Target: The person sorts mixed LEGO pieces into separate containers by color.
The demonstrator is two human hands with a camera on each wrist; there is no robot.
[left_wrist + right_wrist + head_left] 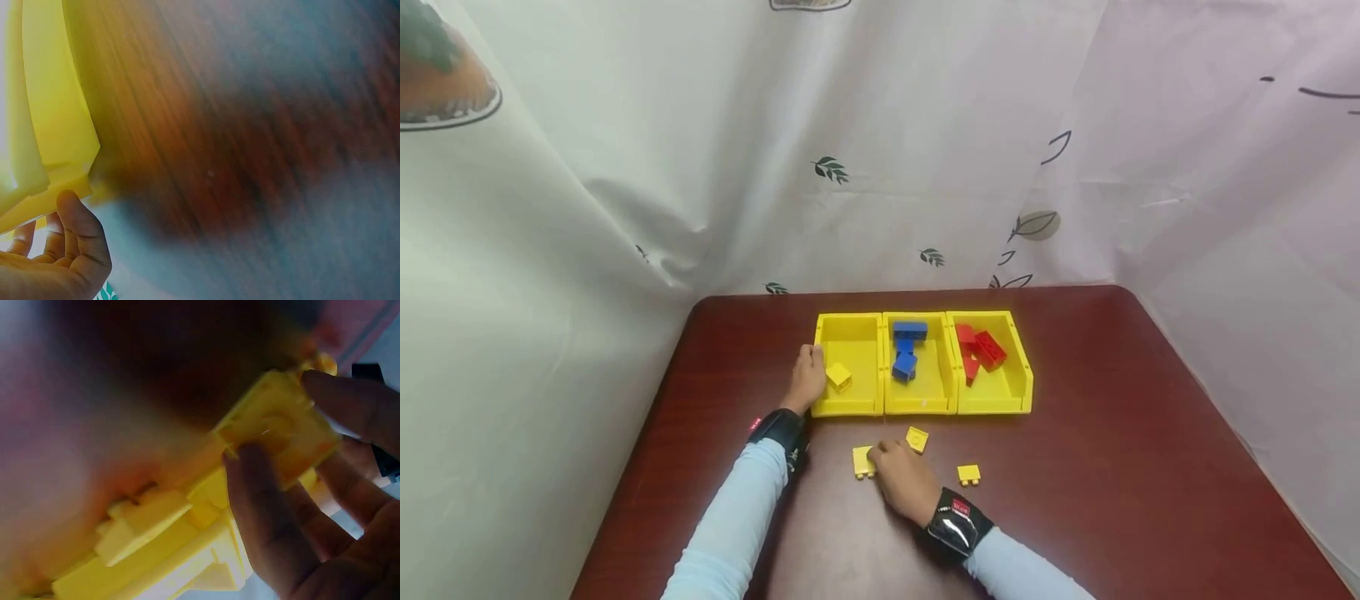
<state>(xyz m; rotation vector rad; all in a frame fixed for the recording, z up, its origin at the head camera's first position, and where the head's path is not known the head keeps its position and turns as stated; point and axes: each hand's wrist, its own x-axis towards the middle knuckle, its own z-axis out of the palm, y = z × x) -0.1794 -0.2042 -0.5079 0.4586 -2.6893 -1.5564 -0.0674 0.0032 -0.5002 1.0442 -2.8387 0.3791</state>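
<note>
Yellow brick (265,406) is pinched by the right grip (906,482), best kept light; the leftmost bin (856,337), held by the left grip (806,380), should be steadied.

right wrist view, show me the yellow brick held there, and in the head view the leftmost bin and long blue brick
Yellow brick (279,425), right wrist view, middle of its broad face.
Leftmost bin (855,342), head view, bare floor inside.
Long blue brick (911,332), head view, middle of its length.
</note>
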